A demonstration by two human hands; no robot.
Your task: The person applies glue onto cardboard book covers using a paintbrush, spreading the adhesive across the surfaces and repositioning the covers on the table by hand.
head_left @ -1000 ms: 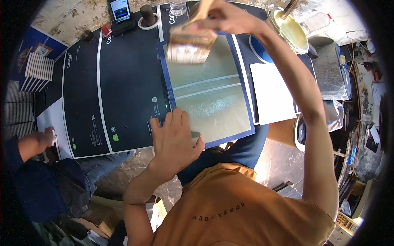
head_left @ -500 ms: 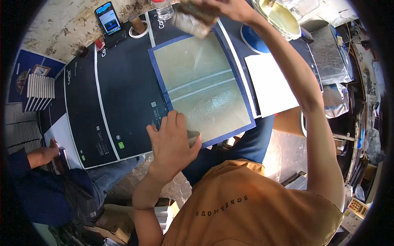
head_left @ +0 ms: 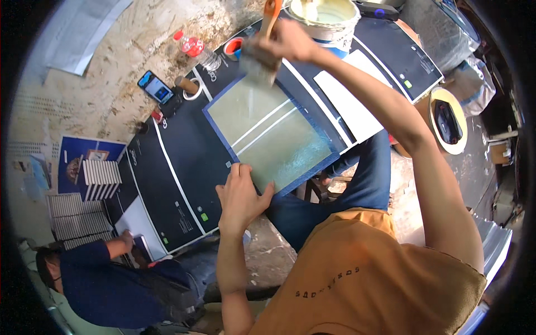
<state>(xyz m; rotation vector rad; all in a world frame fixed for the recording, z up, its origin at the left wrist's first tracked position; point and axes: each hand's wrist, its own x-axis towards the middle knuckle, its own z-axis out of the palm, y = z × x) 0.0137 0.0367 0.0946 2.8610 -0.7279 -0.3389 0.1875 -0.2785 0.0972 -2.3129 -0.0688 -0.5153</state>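
A book cover sheet [head_left: 262, 109] with blue edges lies on the dark tabletop, two pale boards separated by narrow white-lined strips. Its nearer board has a wet shine. My left hand [head_left: 241, 196] rests at the sheet's near-left corner, fingers stretched out and thumb spread over the edge. Over the far end of the sheet is a wide brush [head_left: 259, 66], its bristles blurred by motion. My right hand [head_left: 293, 42] is closed around it near the orange handle; whether the bristles touch the sheet I cannot tell.
A bucket of pale paste [head_left: 335, 25] stands beyond my right hand; a white sheet [head_left: 357, 103] lies right. Along the wall are a plastic bottle [head_left: 202, 53], a tape roll [head_left: 192, 92] and a phone [head_left: 155, 86]. At left, another person [head_left: 120, 279] works near stacked books [head_left: 101, 177].
The view has shifted, showing more wall and the co-worker. The brush has turned, its orange handle now visible, and is over the sheet's far end. My left hand stays at the corner.
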